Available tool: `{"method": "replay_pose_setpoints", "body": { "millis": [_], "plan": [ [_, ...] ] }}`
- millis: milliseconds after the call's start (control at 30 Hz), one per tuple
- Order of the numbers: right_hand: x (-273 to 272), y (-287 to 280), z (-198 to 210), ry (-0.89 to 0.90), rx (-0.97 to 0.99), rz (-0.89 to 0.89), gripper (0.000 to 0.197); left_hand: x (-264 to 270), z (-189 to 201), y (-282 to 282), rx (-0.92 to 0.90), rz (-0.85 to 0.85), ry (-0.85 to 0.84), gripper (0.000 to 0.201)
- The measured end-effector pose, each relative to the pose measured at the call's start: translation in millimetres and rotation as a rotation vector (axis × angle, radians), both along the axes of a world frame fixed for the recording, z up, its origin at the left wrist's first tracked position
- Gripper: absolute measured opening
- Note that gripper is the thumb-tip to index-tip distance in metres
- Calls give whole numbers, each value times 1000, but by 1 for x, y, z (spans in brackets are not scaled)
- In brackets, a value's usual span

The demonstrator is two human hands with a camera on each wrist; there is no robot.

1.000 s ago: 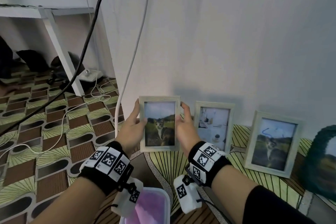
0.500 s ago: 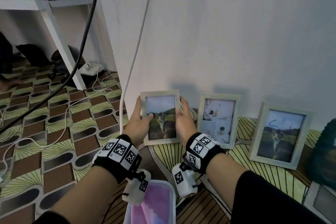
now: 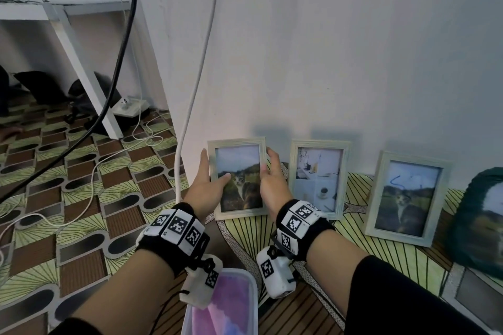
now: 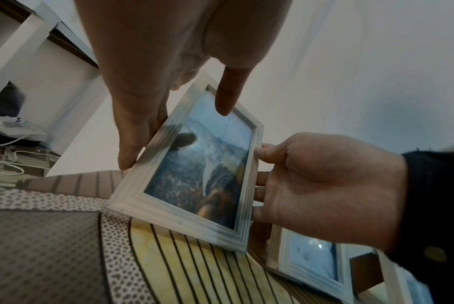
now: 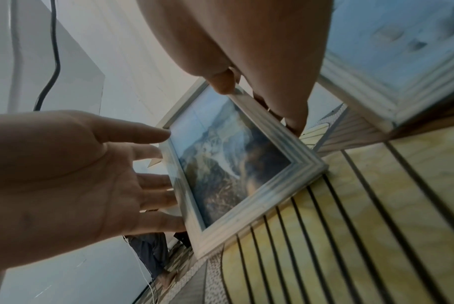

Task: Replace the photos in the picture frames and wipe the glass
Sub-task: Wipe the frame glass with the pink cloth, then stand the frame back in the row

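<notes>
A pale wooden picture frame (image 3: 239, 141) with a cat photo stands upright by the wall, held from both sides. My left hand (image 3: 209, 174) grips its left edge, with the thumb (image 4: 224, 98) on the glass and the fingers (image 4: 132, 144) behind. My right hand (image 3: 270, 171) grips the right edge, thumb (image 5: 220, 82) on the front rim and fingers (image 5: 293, 115) behind. The frame's bottom edge (image 5: 259, 207) is at the striped mat (image 3: 245, 236); I cannot tell whether it touches. A second frame (image 3: 317, 178) and a third, scribbled-on frame (image 3: 407, 196) lean on the wall to the right.
A clear tub (image 3: 253, 296) holding a pink and purple cloth (image 3: 223, 307) sits just below my wrists. A dark green object (image 3: 479, 220) lies at the far right. White and black cables (image 3: 190, 106) hang at the wall corner, with more cable on the patterned floor at the left.
Both hands have carried the cat frame a little farther forward toward the wall, beside the second frame. The grip on both edges is the same.
</notes>
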State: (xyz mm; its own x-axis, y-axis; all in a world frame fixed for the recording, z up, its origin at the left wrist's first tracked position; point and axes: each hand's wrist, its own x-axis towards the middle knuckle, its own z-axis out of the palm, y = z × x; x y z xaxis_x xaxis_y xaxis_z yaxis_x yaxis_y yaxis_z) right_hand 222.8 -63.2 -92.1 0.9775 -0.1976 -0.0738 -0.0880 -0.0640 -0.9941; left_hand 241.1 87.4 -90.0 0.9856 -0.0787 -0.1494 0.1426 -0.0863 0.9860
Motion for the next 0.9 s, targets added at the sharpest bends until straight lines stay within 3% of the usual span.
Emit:
{"method": "replay_pose_setpoints", "body": {
  "millis": [167,533,700,900],
  "plan": [
    [-1,-4,2,-25,0,40,46,0,2,-1,-40,-1,31,83],
    [-11,-12,10,-17,-30,135,53,-18,16,1,66,-18,6,86],
    [-24,-18,18,-17,-124,172,62,-36,38,-3,164,-23,-108,80],
    [-66,-32,46,-73,-74,163,51,-72,66,-8,268,-15,-196,77]
  ]
}}
